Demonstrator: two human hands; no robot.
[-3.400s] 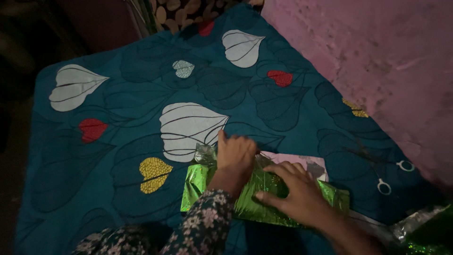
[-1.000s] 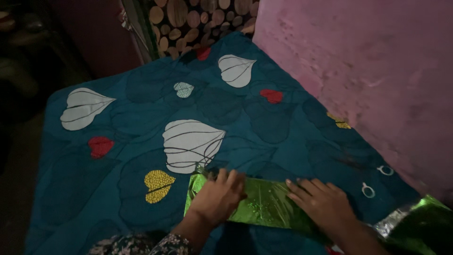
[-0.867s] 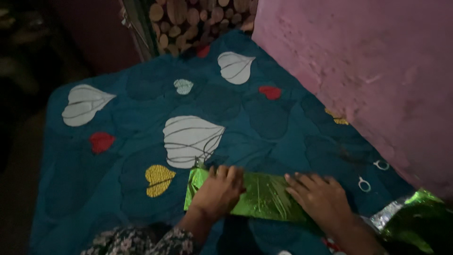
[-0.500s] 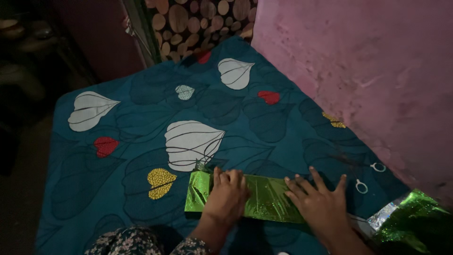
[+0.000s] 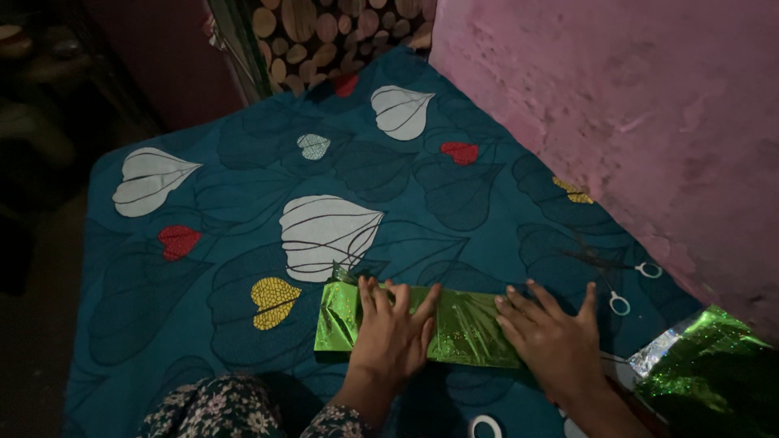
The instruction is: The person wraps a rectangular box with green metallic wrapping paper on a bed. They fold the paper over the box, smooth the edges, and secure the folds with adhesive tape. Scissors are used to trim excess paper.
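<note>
— What are the hands doing?

— Both lie flat on a green foil-wrapped package (image 5: 454,324) on the bed. The left hand (image 5: 391,332) presses the package's left half, fingers (image 5: 381,298) spread apart and pointing toward twelve o'clock — not gripping anything, just palm down. The right hand (image 5: 555,339) rests on the right end, fingers fanned too, thumb out toward two o'clock.

— And where does the package sit?

— Low in the scene, lying lengthwise from nine to three o'clock on the teal bedsheet (image 5: 243,211) printed with white, red and yellow leaf shapes. The big white leaf (image 5: 326,235) is just past it at eleven o'clock, the yellow leaf (image 5: 272,302) beside its left end.

— Anything else around?

— Scissors (image 5: 625,284) with pale ring handles lie on the sheet at two o'clock from the right hand, near the pink wall (image 5: 617,105). More crumpled green foil (image 5: 706,373) sits off at four o'clock. A flowered sleeve (image 5: 219,410) shows at the bottom edge — the room is dim, so finer detail I cannot make out.
</note>
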